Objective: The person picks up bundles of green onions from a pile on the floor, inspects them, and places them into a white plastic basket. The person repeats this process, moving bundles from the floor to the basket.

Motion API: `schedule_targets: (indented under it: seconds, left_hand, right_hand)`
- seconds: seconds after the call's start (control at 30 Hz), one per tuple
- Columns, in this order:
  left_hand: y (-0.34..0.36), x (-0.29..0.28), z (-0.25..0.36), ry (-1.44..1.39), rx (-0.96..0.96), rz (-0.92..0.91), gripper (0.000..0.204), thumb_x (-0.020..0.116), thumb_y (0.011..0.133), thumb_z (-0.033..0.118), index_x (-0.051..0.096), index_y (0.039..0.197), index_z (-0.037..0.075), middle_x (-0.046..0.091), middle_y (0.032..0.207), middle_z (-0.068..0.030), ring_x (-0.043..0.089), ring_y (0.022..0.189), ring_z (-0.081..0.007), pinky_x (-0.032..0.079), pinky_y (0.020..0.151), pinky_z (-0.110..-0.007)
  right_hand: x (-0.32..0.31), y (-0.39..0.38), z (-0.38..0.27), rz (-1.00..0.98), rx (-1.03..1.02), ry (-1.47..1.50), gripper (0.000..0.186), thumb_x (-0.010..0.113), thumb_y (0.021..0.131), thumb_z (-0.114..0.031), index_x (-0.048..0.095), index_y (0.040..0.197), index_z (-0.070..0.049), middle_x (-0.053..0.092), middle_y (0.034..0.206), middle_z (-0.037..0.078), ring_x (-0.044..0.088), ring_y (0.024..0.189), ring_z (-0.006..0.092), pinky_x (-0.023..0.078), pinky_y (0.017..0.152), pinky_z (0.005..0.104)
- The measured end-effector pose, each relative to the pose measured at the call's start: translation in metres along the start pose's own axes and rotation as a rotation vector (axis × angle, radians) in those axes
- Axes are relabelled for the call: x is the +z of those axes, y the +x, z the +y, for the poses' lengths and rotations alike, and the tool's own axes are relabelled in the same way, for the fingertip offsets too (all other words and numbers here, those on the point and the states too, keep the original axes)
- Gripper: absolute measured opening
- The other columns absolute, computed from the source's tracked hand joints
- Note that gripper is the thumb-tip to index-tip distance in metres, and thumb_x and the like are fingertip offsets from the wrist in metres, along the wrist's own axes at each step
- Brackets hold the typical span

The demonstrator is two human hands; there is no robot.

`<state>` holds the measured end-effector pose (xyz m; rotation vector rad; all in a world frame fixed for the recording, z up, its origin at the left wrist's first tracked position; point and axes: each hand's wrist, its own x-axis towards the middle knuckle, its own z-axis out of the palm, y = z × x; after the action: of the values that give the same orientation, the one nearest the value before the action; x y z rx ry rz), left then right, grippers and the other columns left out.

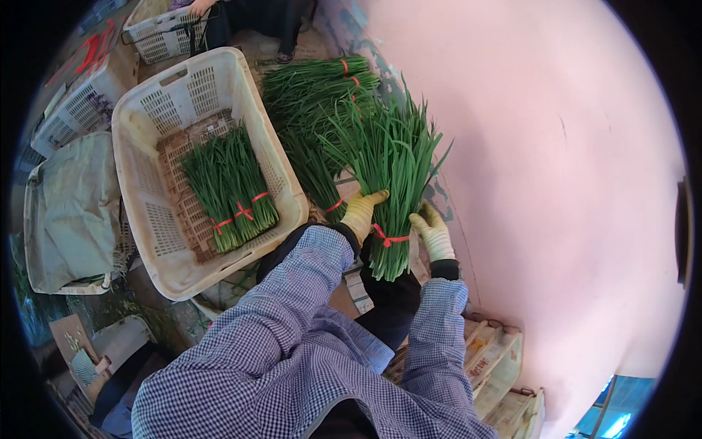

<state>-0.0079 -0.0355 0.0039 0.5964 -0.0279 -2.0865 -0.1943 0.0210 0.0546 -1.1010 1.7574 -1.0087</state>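
Between my two gloved hands stands an upright bundle of long green leafy vegetables (pixel 391 157), tied low with a red band. My left hand (pixel 363 214) grips its left side, fingers partly behind the leaves. My right hand (pixel 431 227) holds its right side, just above and beside the band. To the left, a white plastic crate (pixel 136 190) holds several banded green bundles (pixel 219 179) lying side by side. More bundles (pixel 314 88) are piled behind the one in my hands.
A pink wall (pixel 570 183) runs along the right. A cloth-covered crate (pixel 69 212) and another crate (pixel 73 121) sit at left. Another person's hand (pixel 199 7) rests near a crate (pixel 150 40) at the top. Stacked crates (pixel 493 351) stand at lower right.
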Motion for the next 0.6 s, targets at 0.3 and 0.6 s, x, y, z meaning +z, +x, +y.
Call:
schedule_targets:
  seconds: [0.3,0.6]
  left_hand:
    - [-0.008,0.008,0.01,-0.054,-0.009,-0.11,0.044,0.071,0.09,0.009,0.056,0.131,0.005,0.062,0.127,-0.0126,0.058,0.118,-0.0304,0.047,0.102,-0.047]
    - [-0.003,0.003,0.006,0.074,-0.008,-0.282,0.056,0.076,0.084,0.006,0.052,0.135,0.004,0.061,0.129,-0.011,0.057,0.121,-0.0285,0.046,0.104,-0.044]
  right_hand:
    - [0.035,0.004,-0.024,-0.051,0.09,-0.004,0.069,0.084,0.075,-0.006,0.049,0.134,0.004,0.067,0.117,0.013,0.064,0.102,0.0212,0.053,0.089,0.0336]
    - [0.029,0.007,-0.014,0.006,0.056,-0.044,0.068,0.085,0.072,-0.008,0.052,0.131,0.004,0.068,0.113,0.012,0.066,0.098,0.02,0.054,0.088,0.0323]
